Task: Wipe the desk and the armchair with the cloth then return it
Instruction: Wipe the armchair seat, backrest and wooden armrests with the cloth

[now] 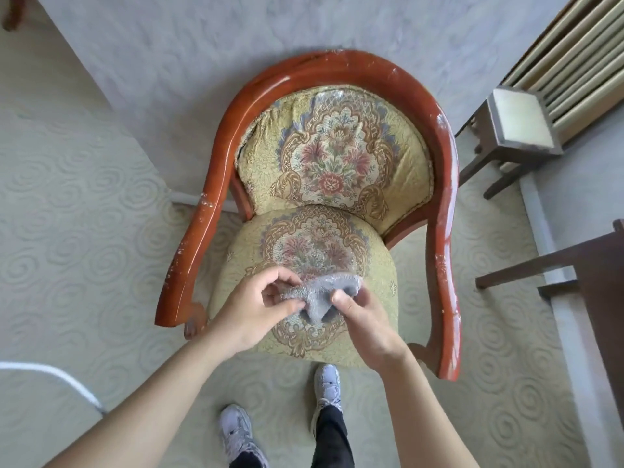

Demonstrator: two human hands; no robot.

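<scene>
The grey cloth [317, 295] is bunched between both hands just above the front half of the armchair's seat [371, 265], hanging in a short point toward the upholstery. The left hand [260, 305] has a pinching grip on the cloth's left edge, thumb and fingers curled round it. The right hand [364, 319] holds the other side, thumb pressed on top and fingers tucked under the fabric. Both grips are closed on the cloth, and it looks as though it is being regathered or refolded rather than rubbed on anything.

By that reading the work stands at the armchair [337, 72] stage. Whether its red wooden frame and arms are already wiped cannot be told; chipped pale flecks on the wood look like worn paint, not dirt.

To the right of the armchair, a dark wooden edge [604, 298] may be the bench; nothing shows whether it is done. Behind that, also right of the armchair, stands a small stool [520, 123]. Returning the cloth is clearly still left.
</scene>
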